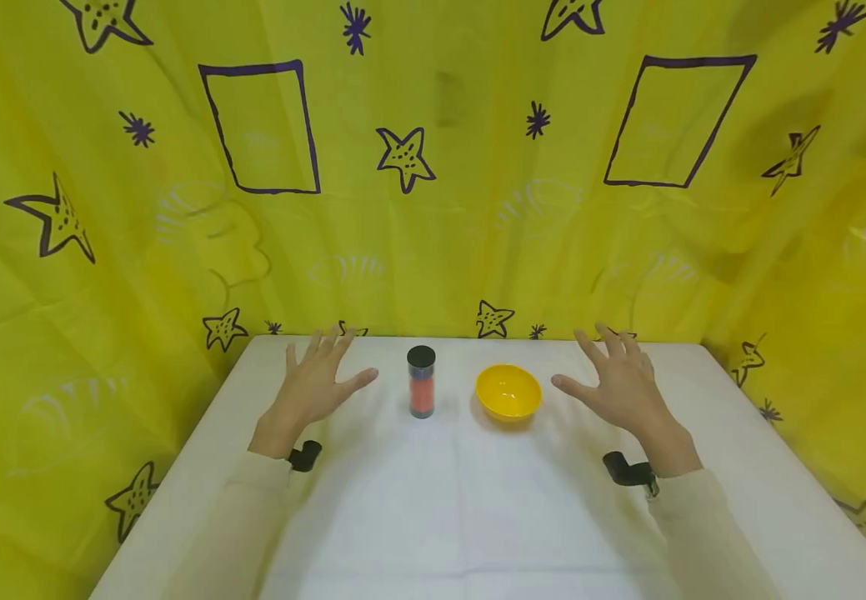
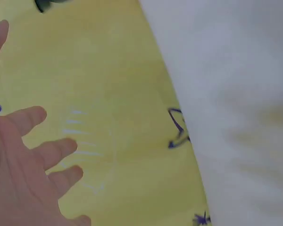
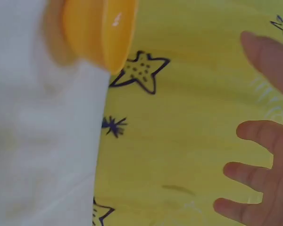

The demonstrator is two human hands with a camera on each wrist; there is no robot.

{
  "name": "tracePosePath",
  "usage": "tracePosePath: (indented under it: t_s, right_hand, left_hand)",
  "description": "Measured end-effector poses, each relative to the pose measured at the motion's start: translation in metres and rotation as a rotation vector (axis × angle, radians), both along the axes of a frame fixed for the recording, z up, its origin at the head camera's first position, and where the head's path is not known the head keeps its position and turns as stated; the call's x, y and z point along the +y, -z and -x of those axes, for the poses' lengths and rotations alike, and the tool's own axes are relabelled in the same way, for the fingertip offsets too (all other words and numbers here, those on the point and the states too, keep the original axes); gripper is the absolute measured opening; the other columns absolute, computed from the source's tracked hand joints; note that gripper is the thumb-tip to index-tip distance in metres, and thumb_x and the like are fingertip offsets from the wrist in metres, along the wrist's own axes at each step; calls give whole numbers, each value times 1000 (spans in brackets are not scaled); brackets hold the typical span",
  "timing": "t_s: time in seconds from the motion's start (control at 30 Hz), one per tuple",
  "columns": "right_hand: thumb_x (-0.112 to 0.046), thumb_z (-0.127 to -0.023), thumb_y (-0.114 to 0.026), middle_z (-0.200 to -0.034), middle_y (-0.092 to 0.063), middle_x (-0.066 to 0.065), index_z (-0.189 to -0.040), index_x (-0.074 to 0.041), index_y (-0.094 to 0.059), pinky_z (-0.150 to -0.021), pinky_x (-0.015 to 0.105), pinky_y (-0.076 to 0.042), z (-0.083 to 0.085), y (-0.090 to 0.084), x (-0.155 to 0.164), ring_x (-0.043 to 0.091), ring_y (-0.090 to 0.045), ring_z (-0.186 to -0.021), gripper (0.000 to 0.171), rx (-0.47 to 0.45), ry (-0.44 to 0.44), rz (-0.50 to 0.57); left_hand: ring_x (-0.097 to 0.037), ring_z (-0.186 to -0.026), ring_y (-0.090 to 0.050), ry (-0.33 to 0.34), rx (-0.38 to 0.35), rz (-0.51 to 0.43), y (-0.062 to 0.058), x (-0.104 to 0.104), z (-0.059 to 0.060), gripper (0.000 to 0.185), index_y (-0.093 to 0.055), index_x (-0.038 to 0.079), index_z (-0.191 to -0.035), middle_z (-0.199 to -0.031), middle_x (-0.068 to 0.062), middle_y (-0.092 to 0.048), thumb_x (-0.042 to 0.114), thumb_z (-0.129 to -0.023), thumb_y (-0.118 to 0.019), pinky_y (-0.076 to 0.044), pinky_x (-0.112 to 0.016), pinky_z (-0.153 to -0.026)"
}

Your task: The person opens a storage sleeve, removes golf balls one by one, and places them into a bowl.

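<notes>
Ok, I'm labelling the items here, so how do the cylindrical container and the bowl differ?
The cylindrical container is tall and narrow, while the bowl is low and wide. The container has a black top above pinkish red; the bowl is yellow and open. Both stand upright on the white table.

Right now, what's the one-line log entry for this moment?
left hand: open, empty | right hand: open, empty | black-topped cylinder: upright on table | yellow bowl: upright on table
</notes>
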State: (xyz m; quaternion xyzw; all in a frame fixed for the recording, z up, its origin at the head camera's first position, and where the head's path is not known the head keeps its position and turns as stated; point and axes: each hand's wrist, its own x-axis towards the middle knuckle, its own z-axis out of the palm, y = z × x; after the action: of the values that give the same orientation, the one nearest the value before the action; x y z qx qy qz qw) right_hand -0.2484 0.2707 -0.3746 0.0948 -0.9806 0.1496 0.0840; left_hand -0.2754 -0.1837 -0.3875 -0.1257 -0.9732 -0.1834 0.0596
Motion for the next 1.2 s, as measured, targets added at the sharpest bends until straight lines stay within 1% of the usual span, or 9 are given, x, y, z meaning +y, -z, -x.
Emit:
tracePosePath:
  t_s: [0.1,0.23,0.3,0.43,0.57,0.7,0.83,0.93,1.2]
  right_hand:
    - [-56,-97,-63,-164,-25,29,-159,-9,-34,-111,79,-21,-10,-3,-14,59,-21,-146,83,11,-44,108]
    - [-44,-99,-65,-154,-45,22,-154,-9,-43,-105,73,-37,-21,-6,-29,49,-41,-139,69,21,-130,233]
    - [-37,-99,-67,-145,-57,16,-149,-7,-51,-103,65,-45,-24,-6,-35,42,-54,-130,60,44,-192,271]
    - [-25,-97,-71,-121,-73,2,-134,-9,-65,-87,42,-54,-28,-4,-48,24,-68,-106,41,96,-335,315]
    - [-20,-95,-73,-104,-75,-7,-125,-10,-70,-75,27,-51,-30,-1,-61,10,-67,-93,32,123,-431,328]
    - [-19,-95,-74,-99,-73,-9,-121,-9,-72,-77,27,-53,-30,6,-72,6,-66,-89,28,97,-454,286]
    - [-21,-96,-72,-98,-72,-10,-121,-11,-72,-80,29,-55,-34,13,-82,6,-66,-89,27,38,-460,226]
    - [-24,-97,-70,-97,-70,-11,-122,-14,-72,-81,30,-55,-35,16,-89,5,-64,-89,26,8,-466,201]
    - [-28,-97,-71,-96,-70,-10,-122,-14,-71,-80,28,-56,-34,28,-100,7,-64,-88,29,-10,-513,157]
  left_hand:
    - [-41,-158,-15,35,20,-169,0,13,-4,83,-30,17,-162,-168,-14,-30,63,-97,-56,4,-73,-120]
    - [-39,-151,-35,62,49,-418,5,25,-5,64,-47,12,-152,-156,-14,-50,45,-100,-62,-21,-66,-121]
    - [-36,-142,-47,60,51,-538,10,30,-3,50,-54,11,-146,-145,-14,-60,36,-102,-62,-35,-64,-115]
    - [-33,-123,-62,19,42,-702,24,43,2,30,-63,11,-133,-123,-13,-72,18,-104,-57,-43,-60,-107]
    - [-32,-114,-66,-2,23,-699,41,56,6,34,-64,10,-130,-117,-14,-74,2,-98,-55,-46,-55,-102]
    - [-35,-118,-64,53,-17,-638,53,66,6,50,-59,6,-135,-124,-16,-70,-6,-87,-57,-48,-55,-102]
    - [-37,-121,-61,98,-80,-590,60,75,4,57,-54,4,-139,-128,-18,-67,0,-84,-69,-48,-55,-105]
    - [-38,-124,-61,98,-112,-578,64,82,4,62,-50,3,-142,-131,-20,-65,8,-86,-77,-47,-55,-107]
    - [-41,-130,-59,79,-114,-640,72,92,5,63,-44,4,-141,-136,-25,-63,10,-89,-78,-42,-58,-112]
